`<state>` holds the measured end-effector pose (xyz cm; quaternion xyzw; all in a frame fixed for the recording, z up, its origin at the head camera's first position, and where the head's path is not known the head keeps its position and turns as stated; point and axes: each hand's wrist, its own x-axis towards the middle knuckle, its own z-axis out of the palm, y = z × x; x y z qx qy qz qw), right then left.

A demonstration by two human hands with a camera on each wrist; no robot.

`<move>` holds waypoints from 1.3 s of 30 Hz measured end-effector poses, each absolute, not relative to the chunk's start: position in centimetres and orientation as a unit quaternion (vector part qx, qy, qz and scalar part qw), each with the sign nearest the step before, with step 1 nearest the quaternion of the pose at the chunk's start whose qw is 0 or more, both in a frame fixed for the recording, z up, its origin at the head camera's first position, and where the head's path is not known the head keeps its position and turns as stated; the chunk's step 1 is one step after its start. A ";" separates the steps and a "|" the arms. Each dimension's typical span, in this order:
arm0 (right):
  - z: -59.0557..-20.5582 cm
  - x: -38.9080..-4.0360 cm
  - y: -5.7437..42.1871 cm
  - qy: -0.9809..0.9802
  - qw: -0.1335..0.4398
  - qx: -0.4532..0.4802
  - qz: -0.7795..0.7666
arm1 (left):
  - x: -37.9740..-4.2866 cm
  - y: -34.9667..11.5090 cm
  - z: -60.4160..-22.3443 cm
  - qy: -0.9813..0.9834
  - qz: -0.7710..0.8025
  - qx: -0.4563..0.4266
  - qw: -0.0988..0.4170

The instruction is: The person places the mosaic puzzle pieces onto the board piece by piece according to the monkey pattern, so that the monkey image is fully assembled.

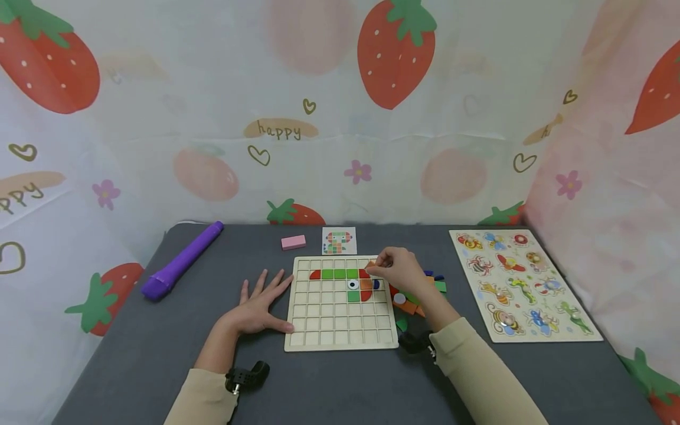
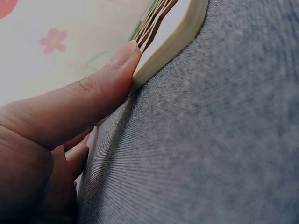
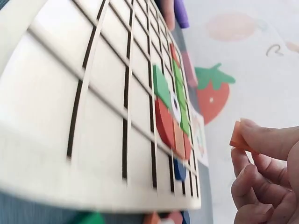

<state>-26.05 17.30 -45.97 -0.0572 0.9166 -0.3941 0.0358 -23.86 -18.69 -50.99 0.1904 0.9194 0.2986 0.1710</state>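
A pale wooden grid board [image 1: 319,321] lies flat on the dark table. Several coloured tiles sit in its upper squares: a row of green tiles [image 1: 340,274] with red ends, a white tile with an eye dot [image 1: 353,284], plus red, orange and blue ones. My right hand [image 1: 395,265] is over the board's top right corner, pinching a small orange tile [image 3: 238,136] between thumb and fingers. With fingers spread, my left hand [image 1: 260,310] rests at the board's left side. Its thumb [image 2: 105,88] touches the board's edge in the left wrist view.
Loose tiles [image 1: 409,306] are heaped right of the board, partly hidden by my right forearm. Behind it lie a pattern card [image 1: 339,241] and a pink block [image 1: 293,242]. A purple microphone-shaped stick [image 1: 183,260] lies at left, an insect picture board [image 1: 523,286] at right.
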 end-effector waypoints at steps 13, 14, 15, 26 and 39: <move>-46.5 -26.4 13.0 0.898 0.061 -0.091 -0.425 | -23.9 -18.6 -51.1 0.919 0.299 0.194 0.169; -46.6 -26.4 12.7 0.899 0.062 -0.094 -0.423 | -23.8 -18.6 -51.1 0.919 0.300 0.193 0.170; -46.7 -26.5 12.4 0.900 0.064 -0.097 -0.420 | -23.8 -18.6 -51.0 0.918 0.300 0.193 0.171; -48.4 -27.4 8.8 0.889 0.089 -0.113 -0.434 | -24.0 -18.7 -51.1 0.921 0.294 0.188 0.171; -48.8 -27.6 6.1 0.914 0.068 -0.140 -0.375 | -23.8 -18.8 -50.8 0.920 0.297 0.191 0.171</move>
